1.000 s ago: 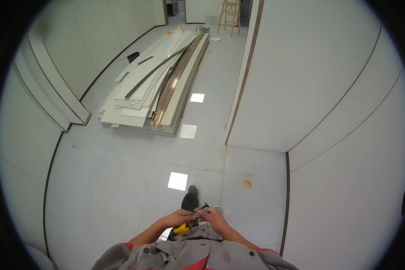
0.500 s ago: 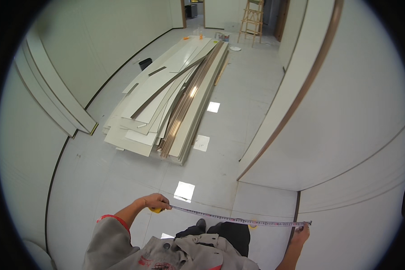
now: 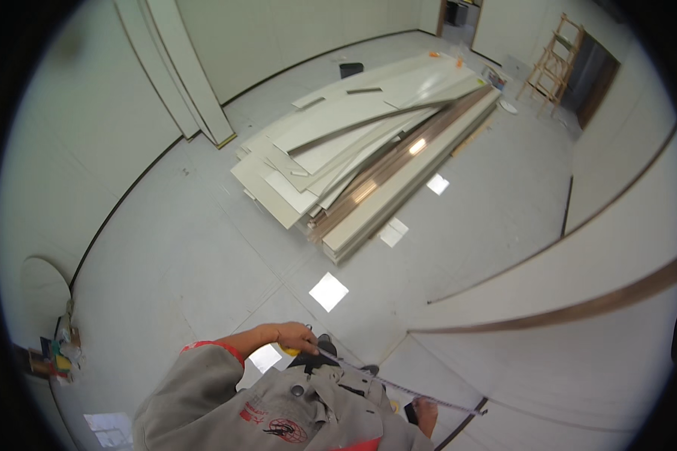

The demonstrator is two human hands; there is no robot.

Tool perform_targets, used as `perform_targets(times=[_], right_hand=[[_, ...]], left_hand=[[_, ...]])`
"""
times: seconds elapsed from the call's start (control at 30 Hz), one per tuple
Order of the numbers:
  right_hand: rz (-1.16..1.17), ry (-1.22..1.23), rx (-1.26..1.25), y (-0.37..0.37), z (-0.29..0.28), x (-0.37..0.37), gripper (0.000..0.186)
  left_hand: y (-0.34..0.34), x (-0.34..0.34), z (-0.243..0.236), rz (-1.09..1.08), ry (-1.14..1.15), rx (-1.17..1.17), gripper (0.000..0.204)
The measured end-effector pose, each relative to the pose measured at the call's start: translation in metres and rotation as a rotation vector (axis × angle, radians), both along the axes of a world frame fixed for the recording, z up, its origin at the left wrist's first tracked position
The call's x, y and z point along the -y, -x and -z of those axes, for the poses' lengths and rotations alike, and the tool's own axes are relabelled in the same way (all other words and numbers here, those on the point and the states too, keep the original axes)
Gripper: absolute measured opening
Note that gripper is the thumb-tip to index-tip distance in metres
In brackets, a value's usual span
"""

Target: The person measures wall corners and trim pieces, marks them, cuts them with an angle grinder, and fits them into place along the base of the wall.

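My left hand (image 3: 297, 337) is closed around the yellow case of a tape measure (image 3: 288, 350), in front of my body. From it the pale blade (image 3: 399, 388) runs pulled out toward the lower right. My right hand (image 3: 426, 415) is curled at the blade, short of its hooked end; its fingers are partly smeared and small. The free tip of the blade sticks out past this hand, over the dark strip at the foot of the right wall (image 3: 462, 423). Below the blade, my dark shoes and trousers partly show, and my grey jacket (image 3: 278, 406) fills the bottom.
A long stack of white panels (image 3: 338, 158) with brown metallic strips (image 3: 376, 180) lies on the grey floor (image 3: 203, 248). A wooden stepladder (image 3: 553, 68) stands far right, a black bin (image 3: 350, 70) behind the stack. A wall edge (image 3: 549, 323) juts in at right; assorted items (image 3: 62, 353) lie left.
The view has turned to the right, so the panel stack appears turned. My right hand has moved inward from the blade's end, and the tip now extends beyond it. My left hand still holds the case.
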State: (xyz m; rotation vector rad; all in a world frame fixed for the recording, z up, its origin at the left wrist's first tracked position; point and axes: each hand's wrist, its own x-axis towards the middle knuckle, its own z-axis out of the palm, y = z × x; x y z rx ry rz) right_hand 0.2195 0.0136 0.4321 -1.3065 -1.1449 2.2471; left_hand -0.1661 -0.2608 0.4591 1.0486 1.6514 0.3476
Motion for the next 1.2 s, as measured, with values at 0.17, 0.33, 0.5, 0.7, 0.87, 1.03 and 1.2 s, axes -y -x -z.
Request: perform_targets(times=[0.17, 0.33, 0.5, 0.7, 0.87, 1.03, 1.2], right_hand=[[-0.489, -0.113, 0.043, 0.124, -0.009, 0.004, 0.014], [-0.61, -0.154, 0.048, 0.266, -0.035, -0.021, 0.016], [-0.432, -0.134, 0.228, 0.335, 0.03, -0.063, 0.024], [-0.35, 0.017, 0.314, 0.373, 0.087, -0.093, 0.025], [-0.417, -0.097, 0.386, 0.44, 0.119, -0.103, 0.024], [-0.455, -0.159, 0.417, 0.547, 0.126, -0.152, 0.032], [-0.337, -0.165, 0.38, 0.615, 0.087, -0.173, 0.034]], left_hand=[[0.02, -0.019, 0.008, -0.099, -0.142, 0.225, 0.041], [0.079, -0.012, 0.044, -0.379, -0.219, 0.414, 0.036], [0.2, 0.003, 0.072, -0.727, -0.215, 0.465, 0.035], [0.343, 0.009, 0.066, -0.935, -0.133, 0.422, 0.033], [0.421, 0.005, 0.07, -1.097, -0.077, 0.411, 0.036], [0.475, -0.003, 0.076, -1.156, -0.065, 0.395, 0.034], [0.513, 0.0, 0.093, -1.222, 0.009, 0.552, 0.03]])
